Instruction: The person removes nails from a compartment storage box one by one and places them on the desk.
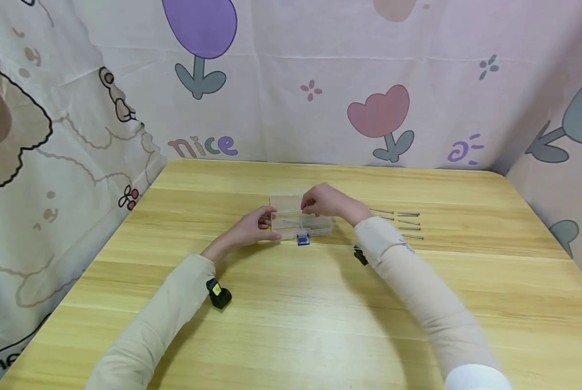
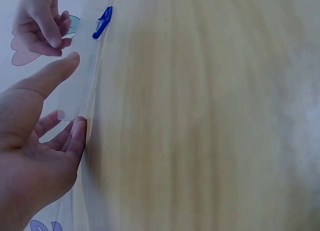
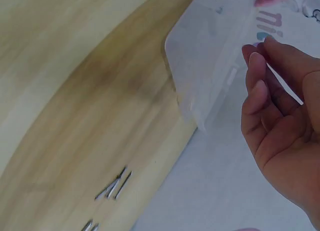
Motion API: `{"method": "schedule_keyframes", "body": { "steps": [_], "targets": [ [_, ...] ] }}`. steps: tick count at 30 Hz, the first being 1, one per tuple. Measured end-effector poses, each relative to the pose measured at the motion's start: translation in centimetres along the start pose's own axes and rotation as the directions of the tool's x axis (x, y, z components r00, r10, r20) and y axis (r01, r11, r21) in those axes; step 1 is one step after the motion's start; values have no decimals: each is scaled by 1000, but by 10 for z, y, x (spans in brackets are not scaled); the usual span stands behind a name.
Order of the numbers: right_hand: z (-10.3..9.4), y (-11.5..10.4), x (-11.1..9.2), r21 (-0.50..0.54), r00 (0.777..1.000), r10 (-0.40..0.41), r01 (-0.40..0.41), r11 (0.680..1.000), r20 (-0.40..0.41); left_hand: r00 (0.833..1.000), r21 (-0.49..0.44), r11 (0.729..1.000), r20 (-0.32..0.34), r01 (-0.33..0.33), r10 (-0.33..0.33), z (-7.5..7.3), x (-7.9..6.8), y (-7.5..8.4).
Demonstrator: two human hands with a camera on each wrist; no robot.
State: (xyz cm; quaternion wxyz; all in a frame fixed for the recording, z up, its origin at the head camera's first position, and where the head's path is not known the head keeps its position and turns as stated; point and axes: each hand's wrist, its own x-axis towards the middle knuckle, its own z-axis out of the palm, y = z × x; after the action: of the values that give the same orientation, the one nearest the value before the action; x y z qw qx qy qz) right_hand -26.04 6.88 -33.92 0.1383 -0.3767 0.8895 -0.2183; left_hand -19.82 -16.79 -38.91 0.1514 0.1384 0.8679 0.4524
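A clear plastic box (image 1: pixel 325 226) with its lid (image 1: pixel 285 202) raised at the back stands in the middle of the table. A blue latch (image 1: pixel 302 239) hangs at its front. My left hand (image 1: pixel 252 227) holds the box's left end between thumb and fingers, as the left wrist view (image 2: pixel 40 136) also shows. Above the box's rear edge is my right hand (image 1: pixel 326 200), fingers loosely bent and thumb close to the index tip. Nothing shows between those fingertips in the right wrist view. A thin metal piece (image 1: pixel 291 220) lies in the left part of the box.
Several metal nails (image 1: pixel 410 228) lie in two loose columns on the wooden table (image 1: pixel 291 325), right of the box and beyond the right forearm. A patterned cloth (image 1: pixel 281 119) hangs along the table's back edge and both sides.
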Motion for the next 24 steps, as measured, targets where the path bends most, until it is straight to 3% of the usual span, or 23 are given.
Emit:
{"method": "schedule_keyframes", "body": {
  "steps": [9, 17, 24],
  "targets": [
    [14, -1, 16, 17, 998, 52, -53, 998, 29, 1000, 8, 1000, -3, 12, -12, 1, 4, -5],
    [18, -1, 19, -48, 998, 53, -54, 997, -19, 1000, 20, 1000, -3, 13, -13, 0, 3, -3],
    [21, -6, 23, -86, 989, 145, -144, 986, 6, 1000, 8, 1000, 3, 19, -19, 0, 3, -3]
  ]
}}
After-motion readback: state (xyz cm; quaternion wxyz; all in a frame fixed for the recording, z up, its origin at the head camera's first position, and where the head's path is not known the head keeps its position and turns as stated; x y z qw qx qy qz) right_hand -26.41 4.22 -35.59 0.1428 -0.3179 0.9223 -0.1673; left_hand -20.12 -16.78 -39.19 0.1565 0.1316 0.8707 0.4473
